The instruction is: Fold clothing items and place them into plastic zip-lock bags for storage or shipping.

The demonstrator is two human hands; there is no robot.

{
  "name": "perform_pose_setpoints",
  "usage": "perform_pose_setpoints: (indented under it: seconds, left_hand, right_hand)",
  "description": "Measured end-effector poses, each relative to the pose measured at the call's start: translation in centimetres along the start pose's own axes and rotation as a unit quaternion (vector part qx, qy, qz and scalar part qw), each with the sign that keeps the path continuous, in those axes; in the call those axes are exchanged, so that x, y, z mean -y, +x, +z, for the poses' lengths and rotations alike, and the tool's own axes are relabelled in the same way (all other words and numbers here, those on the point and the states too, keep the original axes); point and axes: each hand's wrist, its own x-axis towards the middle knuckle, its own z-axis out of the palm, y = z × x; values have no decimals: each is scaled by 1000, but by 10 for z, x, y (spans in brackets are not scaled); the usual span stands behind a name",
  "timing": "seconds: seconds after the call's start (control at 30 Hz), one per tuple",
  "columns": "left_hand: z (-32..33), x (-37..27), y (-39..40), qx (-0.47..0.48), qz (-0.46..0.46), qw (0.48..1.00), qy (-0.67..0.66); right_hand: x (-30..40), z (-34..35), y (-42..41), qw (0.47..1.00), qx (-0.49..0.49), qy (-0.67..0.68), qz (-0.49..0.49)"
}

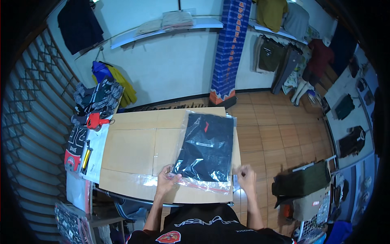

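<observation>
A dark folded garment lies flat inside a clear plastic bag on a cardboard-covered table. It carries a small red mark and a pale strip of print. Along the bag's near edge runs a red seal strip. My left hand pinches the bag's near left corner, thumb on top. Just beyond the bag's right side, my right hand is raised with curled fingers. Motion blurs its fingertips, so I cannot tell whether they hold anything.
On the table's left side are a red tape dispenser, a yellow-and-black tool and a packaged garment. Piled clothes sit behind them. A blue pillar stands beyond the table. Folded trousers hang on a rack at right.
</observation>
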Motion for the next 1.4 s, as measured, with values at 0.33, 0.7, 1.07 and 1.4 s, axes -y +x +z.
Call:
perform_pose_setpoints:
  seconds: [0.33,0.7,1.07,1.4]
  left_hand:
    - [17,6,25,3,31,998,-58]
    - [-11,1,10,-29,-2,999,13]
    - [-27,-8,-2,-21,-45,999,21]
    - [-31,-8,1,-21,-44,998,31]
  right_hand:
    - [-9,22,-60,972,71,158,160]
    - [-14,21,-49,925,167,260,223]
    - [-4,-1,-54,903,188,275,271]
    - [-1,1,-58,911,179,269,254]
